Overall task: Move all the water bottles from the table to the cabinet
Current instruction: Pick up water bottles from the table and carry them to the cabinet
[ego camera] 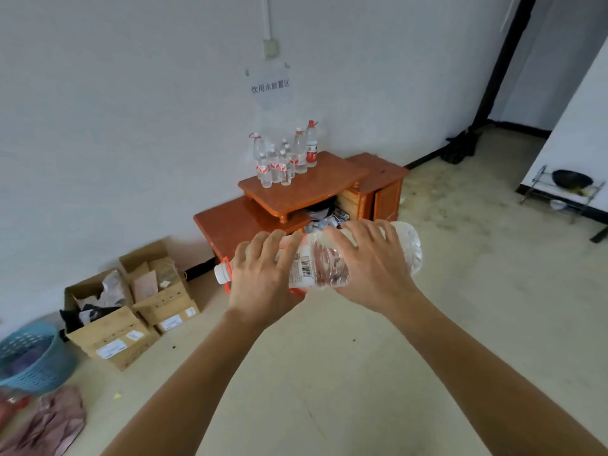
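Note:
A large clear water bottle [317, 266] with a white cap and a red handle ring lies sideways in front of me, cap to the left. My left hand [263, 278] grips its neck end and my right hand [371, 261] grips its body, both from above. Beyond it stands an orange-brown wooden cabinet [316, 185] against the white wall. Several water bottles [286, 159] with red labels stand upright on the left rear of its raised top. The cabinet's lower compartment is open and stuffed with clutter.
Open cardboard boxes [131, 307] sit on the floor to the left of the cabinet. A blue laundry basket [33, 357] and pink cloth [56, 422] lie at the lower left. A metal rack with a black wok [570, 182] stands at the right. A paper sign [269, 85] hangs on the wall.

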A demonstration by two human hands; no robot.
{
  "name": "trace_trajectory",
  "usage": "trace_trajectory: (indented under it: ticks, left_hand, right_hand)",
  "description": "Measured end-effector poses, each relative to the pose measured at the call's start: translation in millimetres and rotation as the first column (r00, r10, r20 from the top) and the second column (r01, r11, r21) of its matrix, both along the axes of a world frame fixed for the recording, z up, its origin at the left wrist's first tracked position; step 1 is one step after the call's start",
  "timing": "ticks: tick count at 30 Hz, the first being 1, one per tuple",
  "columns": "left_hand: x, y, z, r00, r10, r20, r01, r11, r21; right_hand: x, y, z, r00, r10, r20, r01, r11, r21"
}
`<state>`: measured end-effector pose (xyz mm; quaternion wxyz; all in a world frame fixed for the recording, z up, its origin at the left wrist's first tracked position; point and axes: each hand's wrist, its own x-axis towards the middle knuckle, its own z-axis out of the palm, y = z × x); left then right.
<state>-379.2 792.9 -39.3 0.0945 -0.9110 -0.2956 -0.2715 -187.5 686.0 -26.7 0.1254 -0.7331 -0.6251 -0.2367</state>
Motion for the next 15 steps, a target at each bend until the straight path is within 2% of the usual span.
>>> trace_trajectory:
  ticks: [10,15]
  left_hand:
    - [223.6,183.9,-14.2,0.990,-0.115,-0.086,0.117,0.993,0.013]
    - [329.2,275.4,4.8,0.995,-0.052,-0.085,0.054,0.998,0.025]
  right_hand:
    - [214.8,162.5,-32.8,0.995,-0.087,-0.043,0.090,0.993,0.075]
    - [322.1,265.5,-14.5,0.997,-0.052,-0.059,0.057,0.995,0.080]
